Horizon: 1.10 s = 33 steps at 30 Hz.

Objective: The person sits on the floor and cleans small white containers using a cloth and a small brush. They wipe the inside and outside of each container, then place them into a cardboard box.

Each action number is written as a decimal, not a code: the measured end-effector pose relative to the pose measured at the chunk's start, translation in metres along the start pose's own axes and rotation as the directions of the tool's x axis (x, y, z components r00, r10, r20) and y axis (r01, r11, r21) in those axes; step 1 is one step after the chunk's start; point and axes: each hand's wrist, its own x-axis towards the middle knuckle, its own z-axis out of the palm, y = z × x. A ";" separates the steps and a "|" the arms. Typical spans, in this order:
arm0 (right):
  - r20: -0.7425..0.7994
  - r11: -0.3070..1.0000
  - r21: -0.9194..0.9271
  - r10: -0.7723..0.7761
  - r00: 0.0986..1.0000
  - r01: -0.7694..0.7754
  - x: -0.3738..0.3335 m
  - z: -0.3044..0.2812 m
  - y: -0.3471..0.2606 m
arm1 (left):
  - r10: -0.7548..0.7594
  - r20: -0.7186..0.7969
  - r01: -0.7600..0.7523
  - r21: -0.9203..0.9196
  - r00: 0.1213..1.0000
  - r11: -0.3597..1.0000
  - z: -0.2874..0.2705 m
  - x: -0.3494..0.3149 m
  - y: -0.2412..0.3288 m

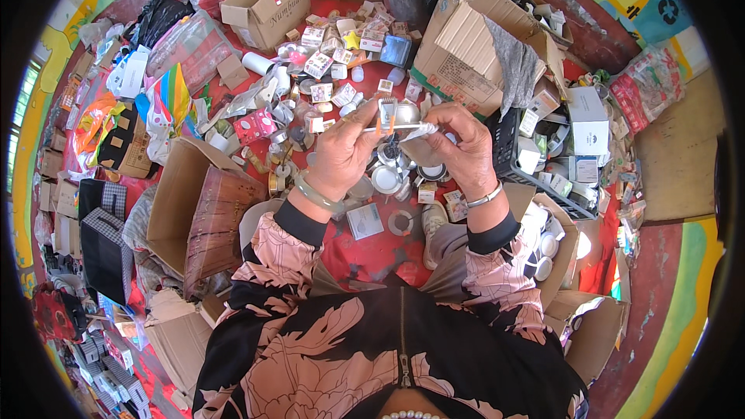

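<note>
In front of my chest, both hands hold a small package with a clear, rounded plastic front and a white flat edge (402,115); what it contains I cannot make out. My left hand (341,157) is closed on its left side, where a thin orange strip shows by the fingers. With thumb and fingertips, my right hand (466,149) pinches the white right end. Below the hands, on the red floor covering, lie round metal-coloured tins (386,179), a white square card or box (365,221) and a grey ring (400,223).
Small printed boxes (318,64) and rolls heap up ahead. An open carton (266,6) stands behind them. At right are a torn carton (466,50) and a black crate (535,171) of boxes. More cartons (186,209) flank me, left and right.
</note>
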 end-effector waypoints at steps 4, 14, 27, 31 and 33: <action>0.002 0.963 0.237 0.128 0.992 -0.125 -0.003 -0.001 0.008 | -0.055 -0.093 0.041 -0.149 0.994 0.988 0.005 -0.002 -0.002; 0.062 0.949 -0.266 -0.158 0.985 0.169 -0.002 0.008 -0.019 | -0.036 0.183 0.009 0.148 0.982 0.989 0.006 -0.005 -0.002; -0.106 0.919 -0.353 -0.226 0.968 0.176 -0.007 0.011 -0.007 | -0.291 0.038 0.259 -0.575 0.956 0.776 0.009 -0.006 -0.012; -0.052 0.670 -0.643 -0.521 0.852 0.370 -0.006 0.019 -0.011 | -0.350 0.291 0.364 -0.917 0.890 0.164 0.022 0.000 0.004; 0.033 0.612 -0.672 -0.538 0.842 0.417 -0.007 0.022 -0.008 | -0.257 0.356 0.364 -0.931 0.899 -0.019 0.023 0.002 0.008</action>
